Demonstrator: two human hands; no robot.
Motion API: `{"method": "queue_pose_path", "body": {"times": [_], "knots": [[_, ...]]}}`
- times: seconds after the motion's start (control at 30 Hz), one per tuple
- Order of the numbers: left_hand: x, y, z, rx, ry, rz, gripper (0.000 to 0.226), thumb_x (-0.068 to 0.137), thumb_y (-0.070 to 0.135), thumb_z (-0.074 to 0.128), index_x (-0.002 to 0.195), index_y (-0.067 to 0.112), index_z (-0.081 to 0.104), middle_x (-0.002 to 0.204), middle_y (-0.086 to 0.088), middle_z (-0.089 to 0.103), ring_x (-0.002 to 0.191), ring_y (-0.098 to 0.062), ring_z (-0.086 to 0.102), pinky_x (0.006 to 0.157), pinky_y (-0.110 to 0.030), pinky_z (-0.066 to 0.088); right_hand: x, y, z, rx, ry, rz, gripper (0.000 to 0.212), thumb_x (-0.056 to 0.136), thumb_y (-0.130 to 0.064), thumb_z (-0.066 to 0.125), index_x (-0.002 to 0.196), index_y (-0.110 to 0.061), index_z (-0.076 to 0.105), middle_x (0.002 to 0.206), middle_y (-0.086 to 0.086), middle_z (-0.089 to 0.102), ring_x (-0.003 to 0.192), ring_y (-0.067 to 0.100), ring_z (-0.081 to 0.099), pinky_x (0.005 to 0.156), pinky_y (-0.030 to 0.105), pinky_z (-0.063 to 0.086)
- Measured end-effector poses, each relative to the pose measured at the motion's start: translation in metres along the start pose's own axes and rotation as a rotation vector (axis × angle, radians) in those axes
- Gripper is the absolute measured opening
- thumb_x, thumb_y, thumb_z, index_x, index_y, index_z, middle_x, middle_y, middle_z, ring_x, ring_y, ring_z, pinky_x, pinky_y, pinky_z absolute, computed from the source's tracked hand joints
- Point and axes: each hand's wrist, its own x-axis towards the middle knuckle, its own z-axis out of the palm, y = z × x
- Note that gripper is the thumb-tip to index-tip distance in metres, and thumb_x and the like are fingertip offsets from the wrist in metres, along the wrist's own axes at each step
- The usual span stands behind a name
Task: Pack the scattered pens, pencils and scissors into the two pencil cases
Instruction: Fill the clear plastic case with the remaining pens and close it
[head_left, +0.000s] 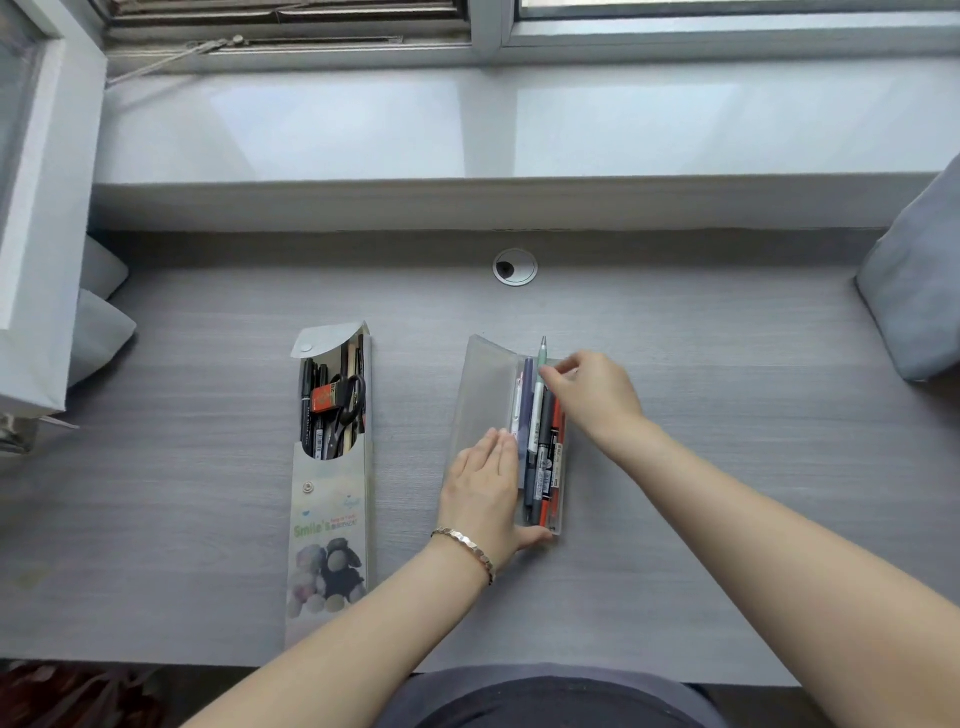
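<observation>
The left hand (485, 488) presses flat, fingers straight, on the clear pencil case (483, 384) while the right hand (592, 395) pinches a pale green pen (542, 354) jutting from its far end.

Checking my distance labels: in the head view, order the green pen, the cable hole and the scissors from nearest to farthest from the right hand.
1. green pen: pinched in the right hand, at the clear case's far end.
2. cable hole: farther back, slightly left.
3. scissors: far left, inside the printed case.
</observation>
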Motion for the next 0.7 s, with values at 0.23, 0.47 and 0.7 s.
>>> {"method": "queue_pose_path", "body": {"times": [0.23,0.47,0.7], "knots": [[-0.003,-0.001,-0.009,0.032,-0.011,0.036,0.111,0.055,0.064,0.072,0.136,-0.002,0.035,0.142,-0.011,0.044,0.136,-0.019,0.036,0.109,-0.027,0.032,0.035,-0.018,0.005,-0.091,-0.156,0.101,0.034,0.08,-0.034,0.058,0.056,-0.011,0.049,0.054,0.002,0.046,0.069,0.027,0.053,0.045,0.021,0.03],[-0.001,-0.005,-0.006,-0.057,0.015,0.078,0.1,0.076,0.044,0.066,0.144,0.003,0.007,0.156,-0.009,0.013,0.145,-0.018,0.006,0.117,-0.028,0.008,-0.008,0.008,0.003,-0.12,-0.195,-0.001,0.03,0.079,-0.03,0.064,0.058,-0.012,0.054,0.059,0.007,0.053,0.064,0.023,0.05,0.059,0.027,0.036],[0.0,-0.005,-0.004,-0.057,0.007,0.055,0.101,0.075,0.047,0.066,0.145,0.005,0.007,0.156,-0.008,0.013,0.145,-0.017,0.006,0.117,-0.029,0.007,-0.024,0.007,-0.013,0.611,-0.151,-0.101,0.021,0.095,-0.02,0.045,0.074,-0.02,0.049,0.071,0.007,0.062,0.038,0.001,0.055,0.042,0.016,0.047]]}}
